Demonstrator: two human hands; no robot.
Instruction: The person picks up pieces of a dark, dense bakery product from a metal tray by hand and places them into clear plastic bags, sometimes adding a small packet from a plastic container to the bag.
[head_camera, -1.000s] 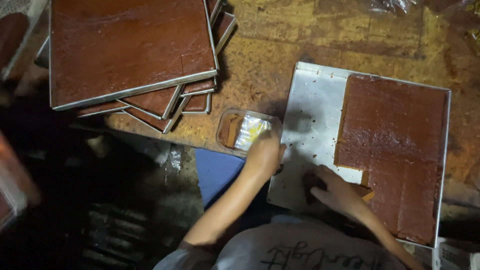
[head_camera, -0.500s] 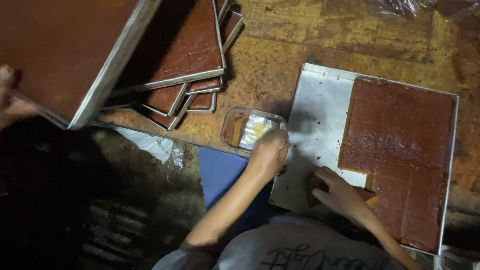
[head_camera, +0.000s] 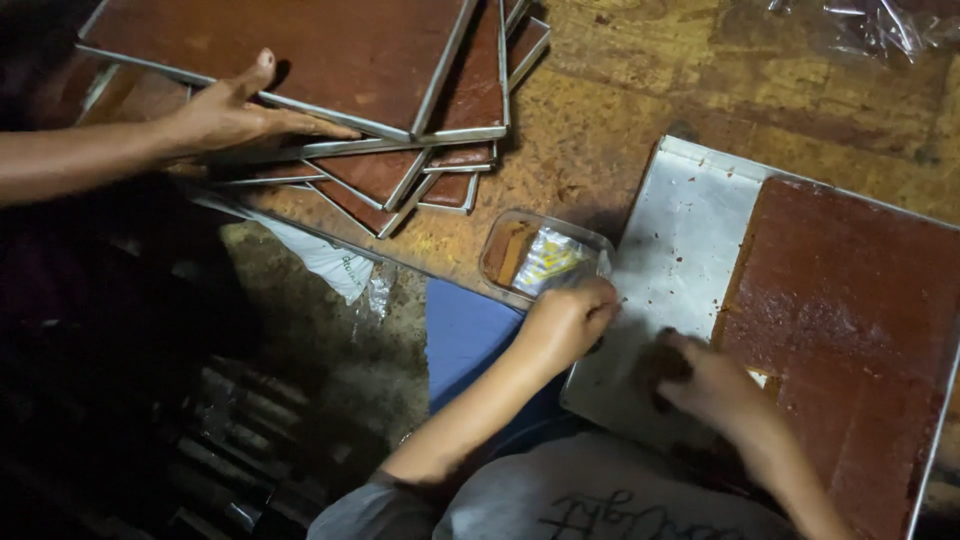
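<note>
A metal tray (head_camera: 680, 250) lies on the worn wooden table, with a flat brown slab (head_camera: 850, 320) covering its right part. My left hand (head_camera: 570, 322) is curled at the tray's left edge, right beside a small clear plastic container (head_camera: 500, 262) holding a brown strip and something yellow. My right hand (head_camera: 712, 388) rests on the tray at the slab's near left corner, fingers bent over a dark spot. What is under them is hidden.
At the back left is a fanned stack of metal trays (head_camera: 440, 170) filled with brown slabs. Another person's hand (head_camera: 235, 112) presses on the top tray (head_camera: 300, 50). A blue sheet (head_camera: 465, 340) and crumpled plastic (head_camera: 335, 262) lie below the table edge. Clear plastic (head_camera: 880, 25) sits far right.
Another person brought a large tray in from the left and laid it on top of the stack, with a hand now resting on it. My own hands have hardly moved.
</note>
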